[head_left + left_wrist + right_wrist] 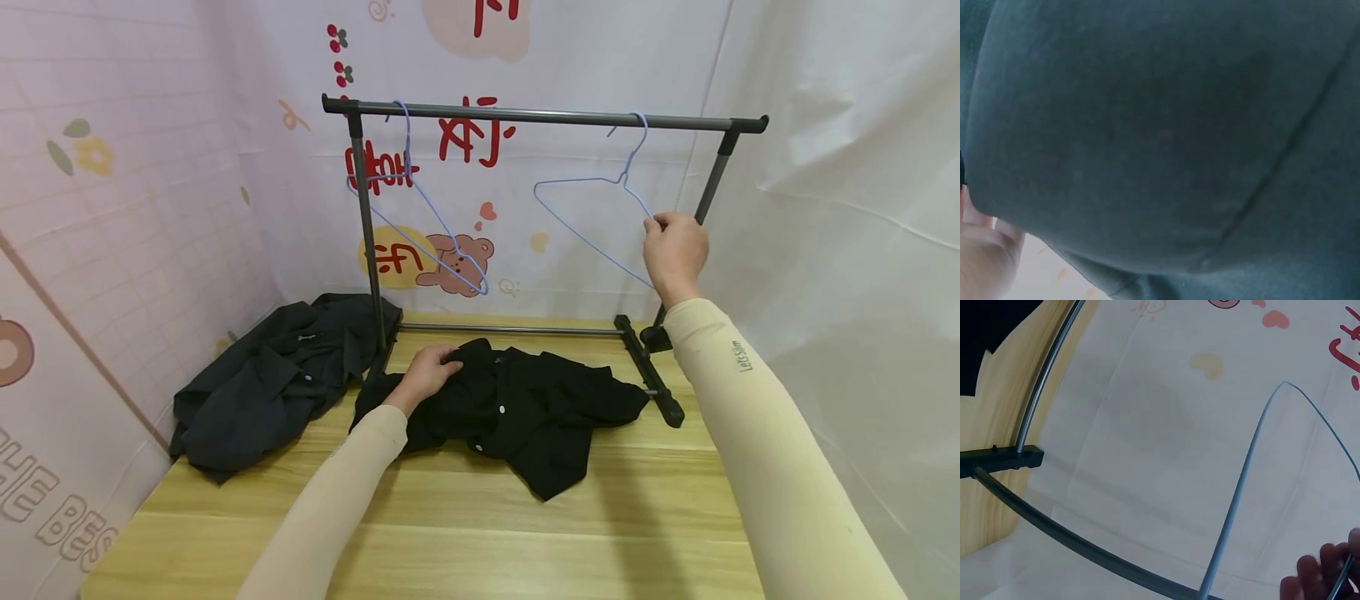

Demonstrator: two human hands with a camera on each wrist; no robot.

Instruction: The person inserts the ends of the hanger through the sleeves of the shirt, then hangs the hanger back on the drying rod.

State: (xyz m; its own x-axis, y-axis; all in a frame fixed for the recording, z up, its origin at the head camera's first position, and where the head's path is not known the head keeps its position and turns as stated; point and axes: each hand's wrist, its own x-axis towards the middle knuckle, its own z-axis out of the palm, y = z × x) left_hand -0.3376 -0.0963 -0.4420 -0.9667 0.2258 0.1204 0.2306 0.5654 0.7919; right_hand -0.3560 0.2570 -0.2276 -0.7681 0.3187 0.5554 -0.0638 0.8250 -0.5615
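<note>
My right hand [677, 254] grips the right end of a blue wire hanger [577, 181], whose hook hangs over the rack's top bar. In the right wrist view, curled fingers [1311, 578] hold the hanger wire [1235, 500]. Down on the table, my left hand [426, 375] pinches the collar area of a black buttoned shirt [540, 392], which lies crumpled below the rack. Dark cloth [1147, 137] fills most of the left wrist view, with part of the left hand [988, 256] at its lower left edge.
A dark metal clothes rack [525, 114] stands on the wooden table [487, 533]. Another blue hanger [431, 208] hangs at its left. A second dark garment [262, 400] lies left of the rack. Printed white curtains [840, 208] stand behind and at the sides.
</note>
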